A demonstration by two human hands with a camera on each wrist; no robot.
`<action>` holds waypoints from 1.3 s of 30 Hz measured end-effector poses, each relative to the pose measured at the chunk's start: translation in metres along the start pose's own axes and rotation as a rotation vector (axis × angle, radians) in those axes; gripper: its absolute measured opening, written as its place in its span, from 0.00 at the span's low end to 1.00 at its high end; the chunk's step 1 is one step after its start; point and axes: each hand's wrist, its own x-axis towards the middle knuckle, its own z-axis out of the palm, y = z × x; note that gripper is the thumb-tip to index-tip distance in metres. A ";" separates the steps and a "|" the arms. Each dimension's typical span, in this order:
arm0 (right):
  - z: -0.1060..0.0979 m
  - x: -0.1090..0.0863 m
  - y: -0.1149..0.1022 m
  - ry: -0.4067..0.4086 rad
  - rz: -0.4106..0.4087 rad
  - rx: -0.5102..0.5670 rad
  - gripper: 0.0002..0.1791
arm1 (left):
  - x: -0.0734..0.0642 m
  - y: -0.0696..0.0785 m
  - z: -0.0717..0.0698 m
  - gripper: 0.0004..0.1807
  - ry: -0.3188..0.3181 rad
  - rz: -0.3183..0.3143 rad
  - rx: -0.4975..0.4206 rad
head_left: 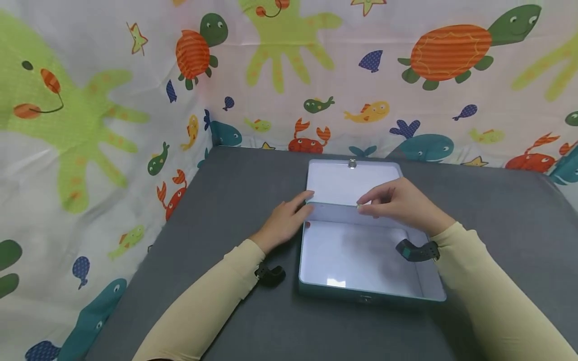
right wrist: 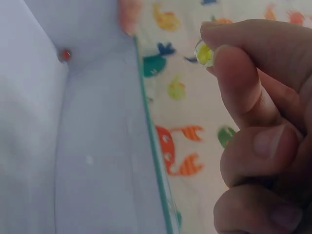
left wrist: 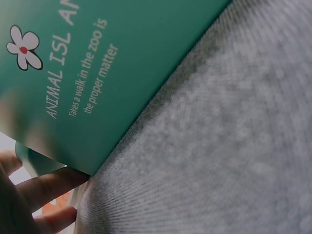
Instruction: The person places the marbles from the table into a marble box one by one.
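1. The right hand (head_left: 397, 204) is pinching a small, round, see-through marble with yellow inside (right wrist: 204, 53) between thumb and fingertips. Its other fingers are curling in.
2. From the head camera, the marble is hanging in the air toward 12 o'clock of a shiny box, green outside and white inside (head_left: 352, 255).
3. The left hand (head_left: 281, 220) is resting at the box's 10 o'clock edge. Its fingers are reaching out loosely, touching the rim and holding nothing up.
4. A tiny red round thing (right wrist: 66, 54) is sitting inside the box, in its 10 o'clock corner.
5. The white-lined lid (head_left: 347, 178) is lying back at 12 o'clock, with a little silver metal latch (head_left: 352, 163) showing on its far edge.
6. White words (left wrist: 97, 73) and a white flower with a red middle (left wrist: 23, 49) are showing on the green side.
7. The box is sitting on a dark grey tabletop (head_left: 235, 185).
8. A white cloth with bright sea animals (head_left: 343, 75) is hanging behind, at 12 o'clock, and along 9 o'clock.
9. Long cream sleeves (head_left: 487, 286) are covering both arms.
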 end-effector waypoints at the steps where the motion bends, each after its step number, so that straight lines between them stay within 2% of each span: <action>1: 0.004 0.002 -0.002 -0.014 0.000 0.010 0.12 | 0.001 0.000 0.001 0.31 -0.002 -0.002 0.007; 5: 0.022 0.011 -0.009 -0.072 -0.021 0.044 0.12 | 0.001 -0.002 0.007 0.31 -0.004 -0.021 0.027; 13: 0.046 0.029 -0.013 -0.155 -0.096 0.022 0.10 | 0.001 -0.003 0.012 0.32 -0.018 -0.059 0.036; 24: 0.076 0.032 -0.003 -0.143 -0.058 0.001 0.10 | 0.003 0.001 0.011 0.32 -0.020 -0.059 0.023; 30: 0.089 0.035 -0.001 -0.159 -0.088 -0.028 0.10 | 0.004 -0.001 0.009 0.32 -0.006 -0.046 0.045; 39: 0.099 0.046 0.002 -0.128 -0.126 -0.040 0.10 | 0.004 0.000 0.002 0.31 0.005 -0.050 0.031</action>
